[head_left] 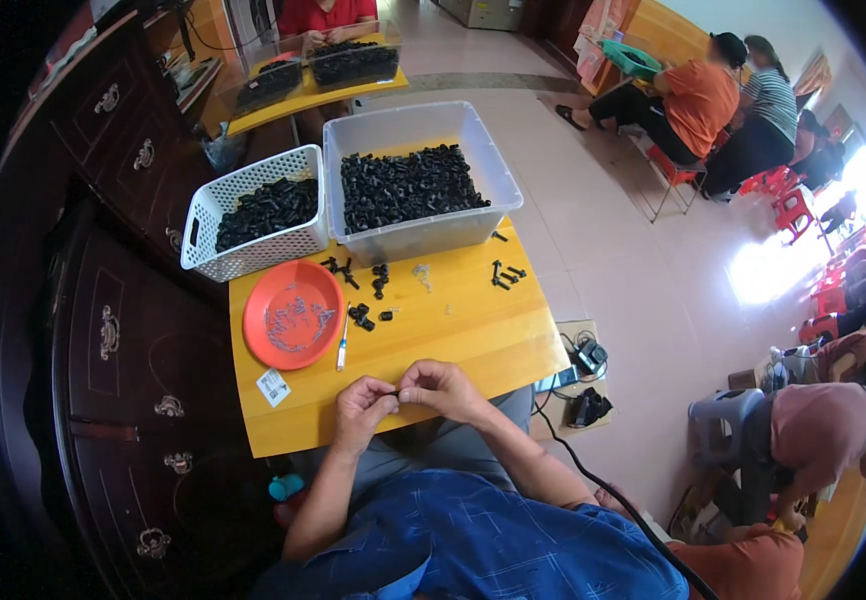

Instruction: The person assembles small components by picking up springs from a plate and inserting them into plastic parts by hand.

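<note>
Close to the front edge of the yellow table [473, 345], my left hand [361, 408] and my right hand [441, 390] meet, thumbs and fingertips pinched together. Between them is a small black part [394, 393], mostly covered by the fingers, so its exact shape is hidden. Beyond the hands lies a screwdriver [342, 352] with a pale handle. It rests beside a red plate [253, 318] that holds many tiny metal pieces. Small black parts [361, 318] lie in loose groups past my hands, near a little heap of clear bits [422, 273].
At the table's far side stand a white perforated basket [253, 254] and a clear plastic bin [423, 238], both holding black parts. A white label [273, 387] lies near the left edge. Dark drawers [113, 330] flank the left. Other people sit at the right and far side.
</note>
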A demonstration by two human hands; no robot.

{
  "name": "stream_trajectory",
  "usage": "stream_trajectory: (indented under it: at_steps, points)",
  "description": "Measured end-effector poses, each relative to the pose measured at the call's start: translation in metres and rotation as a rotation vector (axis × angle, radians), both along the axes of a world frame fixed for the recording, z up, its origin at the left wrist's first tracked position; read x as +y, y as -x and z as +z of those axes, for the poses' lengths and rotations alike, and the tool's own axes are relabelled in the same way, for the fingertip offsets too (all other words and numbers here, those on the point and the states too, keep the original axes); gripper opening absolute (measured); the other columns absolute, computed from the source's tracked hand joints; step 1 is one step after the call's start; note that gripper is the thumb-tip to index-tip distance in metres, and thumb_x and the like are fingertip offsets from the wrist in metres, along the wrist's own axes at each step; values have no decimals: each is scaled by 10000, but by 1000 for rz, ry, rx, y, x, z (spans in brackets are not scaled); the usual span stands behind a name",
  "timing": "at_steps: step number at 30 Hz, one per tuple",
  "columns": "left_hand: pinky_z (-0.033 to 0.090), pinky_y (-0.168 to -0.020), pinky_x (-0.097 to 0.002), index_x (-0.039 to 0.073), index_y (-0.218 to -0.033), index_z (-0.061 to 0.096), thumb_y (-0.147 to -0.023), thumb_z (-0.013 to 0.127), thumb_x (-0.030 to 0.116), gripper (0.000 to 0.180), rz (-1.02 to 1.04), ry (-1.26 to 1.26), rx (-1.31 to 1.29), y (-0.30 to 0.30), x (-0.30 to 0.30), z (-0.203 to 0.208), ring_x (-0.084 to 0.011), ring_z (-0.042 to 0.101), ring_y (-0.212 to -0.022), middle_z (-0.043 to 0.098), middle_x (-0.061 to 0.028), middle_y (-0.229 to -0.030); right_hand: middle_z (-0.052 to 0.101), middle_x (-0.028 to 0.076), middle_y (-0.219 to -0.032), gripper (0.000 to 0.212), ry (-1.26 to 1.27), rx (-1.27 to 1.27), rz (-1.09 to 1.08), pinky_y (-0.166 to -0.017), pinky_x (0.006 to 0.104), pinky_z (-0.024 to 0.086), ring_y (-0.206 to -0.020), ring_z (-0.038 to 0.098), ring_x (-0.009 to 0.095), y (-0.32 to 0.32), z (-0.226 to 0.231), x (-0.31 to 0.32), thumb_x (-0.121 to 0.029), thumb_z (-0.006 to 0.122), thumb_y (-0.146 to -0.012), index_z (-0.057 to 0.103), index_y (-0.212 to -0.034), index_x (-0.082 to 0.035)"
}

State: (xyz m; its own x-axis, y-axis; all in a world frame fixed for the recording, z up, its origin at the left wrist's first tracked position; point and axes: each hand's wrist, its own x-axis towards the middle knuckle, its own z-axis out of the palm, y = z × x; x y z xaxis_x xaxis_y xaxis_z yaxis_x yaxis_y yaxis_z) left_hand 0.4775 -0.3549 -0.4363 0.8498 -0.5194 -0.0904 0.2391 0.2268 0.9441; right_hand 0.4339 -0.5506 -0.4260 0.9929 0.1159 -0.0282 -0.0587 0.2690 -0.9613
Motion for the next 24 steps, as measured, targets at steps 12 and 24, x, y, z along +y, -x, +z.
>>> stream_trajectory:
  at_steps: [12, 24]
  points:
    - [534, -743, -224, 11, -1020, 635, -902, 683, -32, 134, -81, 42, -51, 0, -1, 14, -84, 644, -792, 668, -30, -882, 583, -62, -806, 142, -198, 104, 127, -663, 189, 424, -731, 518, 26, 0, 6, -1, -142, 729, -929, 616, -916, -58]
    - [524, -761, -223, 17, -1033, 630, -894, 681, -42, 159, -119, -1, -133, 2, 0, 16, -72, 632, -829, 662, -9, -912, 534, -88, -745, 261, -64, 260, 299, -568, 177, 355, -656, 462, 16, -4, 15, -8, -313, 709, -946, 583, -849, -105]
